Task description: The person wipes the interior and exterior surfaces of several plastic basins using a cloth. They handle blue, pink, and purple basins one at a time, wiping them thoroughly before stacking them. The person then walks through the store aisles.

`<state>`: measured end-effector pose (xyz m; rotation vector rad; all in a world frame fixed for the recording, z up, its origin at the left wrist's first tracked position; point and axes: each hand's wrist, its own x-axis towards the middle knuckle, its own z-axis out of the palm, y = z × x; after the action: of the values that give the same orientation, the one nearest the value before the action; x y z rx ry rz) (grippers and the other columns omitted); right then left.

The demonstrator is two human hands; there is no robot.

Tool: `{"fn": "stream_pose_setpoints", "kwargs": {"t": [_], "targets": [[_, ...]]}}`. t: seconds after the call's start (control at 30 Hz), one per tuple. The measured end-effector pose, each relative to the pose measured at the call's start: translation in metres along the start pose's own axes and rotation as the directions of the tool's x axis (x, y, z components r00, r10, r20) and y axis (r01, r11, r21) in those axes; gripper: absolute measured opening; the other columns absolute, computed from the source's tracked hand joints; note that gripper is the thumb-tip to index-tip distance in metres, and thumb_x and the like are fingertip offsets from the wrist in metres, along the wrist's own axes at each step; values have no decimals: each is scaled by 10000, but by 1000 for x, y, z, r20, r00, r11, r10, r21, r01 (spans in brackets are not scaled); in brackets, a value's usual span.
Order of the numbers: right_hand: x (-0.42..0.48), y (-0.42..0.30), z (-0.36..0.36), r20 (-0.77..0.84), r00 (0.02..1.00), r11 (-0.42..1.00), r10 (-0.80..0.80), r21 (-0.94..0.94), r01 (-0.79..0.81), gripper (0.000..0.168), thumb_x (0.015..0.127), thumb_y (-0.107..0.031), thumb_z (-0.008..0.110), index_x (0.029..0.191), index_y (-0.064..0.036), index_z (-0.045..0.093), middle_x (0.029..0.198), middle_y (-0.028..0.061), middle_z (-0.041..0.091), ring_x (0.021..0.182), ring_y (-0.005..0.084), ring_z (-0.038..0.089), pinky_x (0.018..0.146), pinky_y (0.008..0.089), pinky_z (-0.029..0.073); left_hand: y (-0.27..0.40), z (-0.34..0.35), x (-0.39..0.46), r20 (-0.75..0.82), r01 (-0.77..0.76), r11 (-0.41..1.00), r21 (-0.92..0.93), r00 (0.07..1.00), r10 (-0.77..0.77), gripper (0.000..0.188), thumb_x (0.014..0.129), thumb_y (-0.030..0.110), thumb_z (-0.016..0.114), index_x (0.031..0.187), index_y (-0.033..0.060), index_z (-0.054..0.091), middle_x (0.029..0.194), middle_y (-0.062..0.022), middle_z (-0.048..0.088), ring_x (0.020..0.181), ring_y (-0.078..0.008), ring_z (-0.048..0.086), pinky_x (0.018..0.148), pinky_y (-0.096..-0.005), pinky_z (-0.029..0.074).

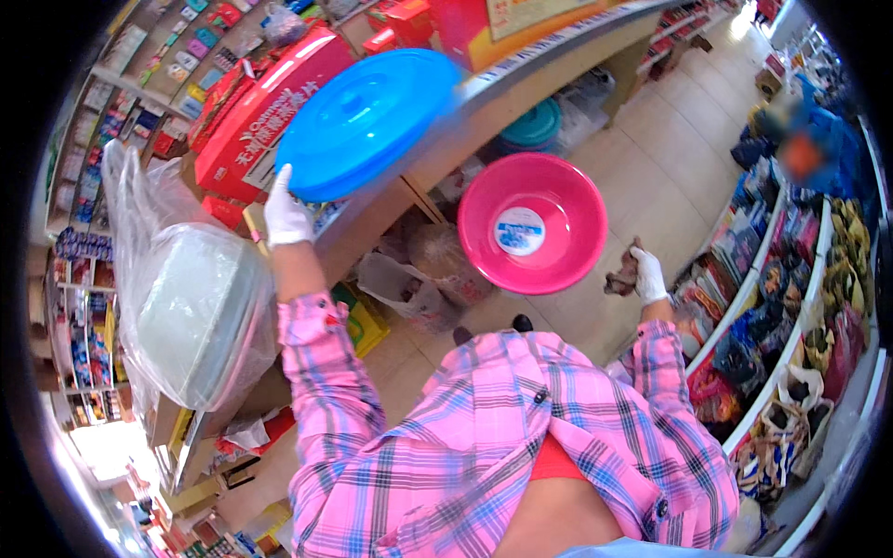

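Observation:
My left hand (pixel 289 216), in a white glove, grips the near rim of a round blue plastic lid (pixel 370 125) with a small knob in its middle. The lid is tilted over the edge of a counter (pixel 481 115), in front of red cartons (pixel 272 118). Out to the right, my right hand (pixel 650 275), also white-gloved, holds a crumpled brown cloth (pixel 619 273) above the floor tiles. Between my hands is a pink plastic basin (pixel 551 261) with a round label inside; whether it rests on the floor or on something is hidden.
On the left stands a pale container (pixel 188 314) wrapped in clear plastic. Plastic bags (pixel 408 289) and a teal lidded bucket (pixel 531 124) sit below the counter. Along the right run shelves (pixel 760 307) of bagged goods, beside a tiled aisle (pixel 687 115).

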<state>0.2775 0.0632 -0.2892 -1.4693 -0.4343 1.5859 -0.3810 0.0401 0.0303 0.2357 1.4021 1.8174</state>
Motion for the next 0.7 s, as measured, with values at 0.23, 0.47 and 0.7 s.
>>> {"fn": "stream_pose_setpoints", "kwargs": {"t": [0.23, 0.47, 0.7], "targets": [[-49, -18, 30, -83, 996, 979, 28, -199, -44, 204, 922, -297, 567, 920, -93, 575, 748, 23, 559, 571, 183, 553, 520, 418, 504, 7, -18, 31, 6, 260, 965, -26, 965, -260, 725, 840, 265, 677, 1433, 79, 303, 1474, -146, 340, 1280, -381, 401, 1025, -538, 360], [-122, -50, 106, -125, 989, 766, -83, -643, -17, 646, 778, -563, 676, 902, 69, 631, 624, 131, 603, 560, 248, 630, 537, 379, 493, -22, 62, -106, 201, -808, 505, 303, 572, 795, 412, 877, 20, 555, 1277, -6, 459, 1220, -124, 538, 1084, -213, 538, 933, -363, 442], [-74, -20, 113, -53, 992, 536, -117, -844, 18, 595, 751, -472, 708, 971, 77, 642, 780, 249, 669, 694, 332, 680, 667, 411, 530, -236, 42, -141, 548, -453, 661, 597, 833, 76, 587, 830, 55, 642, 1366, 6, 408, 1326, -164, 486, 1185, -233, 495, 994, -338, 414]]}}
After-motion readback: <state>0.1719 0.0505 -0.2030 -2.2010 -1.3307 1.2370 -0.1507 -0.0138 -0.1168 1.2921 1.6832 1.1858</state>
